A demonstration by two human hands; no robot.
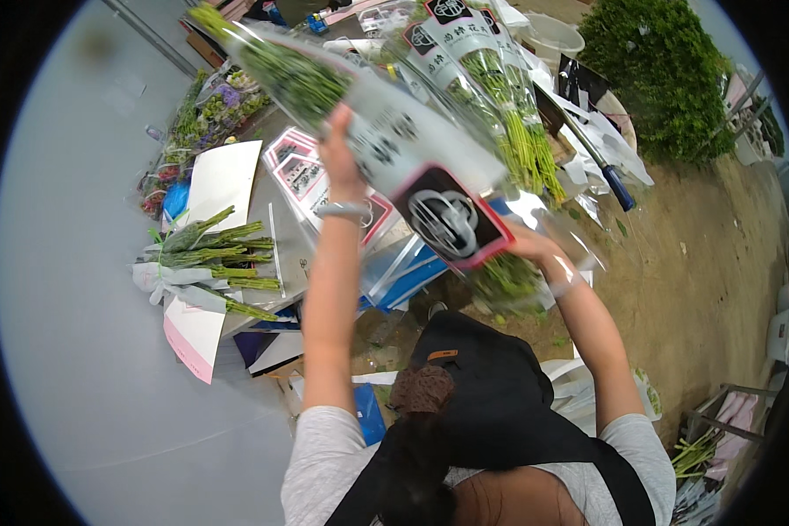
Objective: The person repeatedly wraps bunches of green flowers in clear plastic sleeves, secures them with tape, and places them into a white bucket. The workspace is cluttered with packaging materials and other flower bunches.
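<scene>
A bunch of green-stemmed flowers in a printed plastic sleeve (pixel 427 141) slants across the space before me, blurred by motion. Its stem ends (pixel 210 20) point to the upper left, and its leafy heads (pixel 509 279) hang at the lower right. My left hand (pixel 339 154) grips the sleeve around the stems, below the white printed part. At the wide end, my right hand (pixel 531 243) holds the sleeve's edge beside a black panel with a pink border. Under the bunch lie flat printed sleeves (pixel 296 174) on the worktable (pixel 289 256).
Several sleeved bunches (pixel 500 85) lie at the table's far side, near a blue-handled pole (pixel 608 174). A bundle of cut stems (pixel 204 260) rests at the table's left edge, below a white sheet (pixel 227 184). Mixed bouquets (pixel 217 108) stand by the wall. Leafy greenery (pixel 654 79) rises at right.
</scene>
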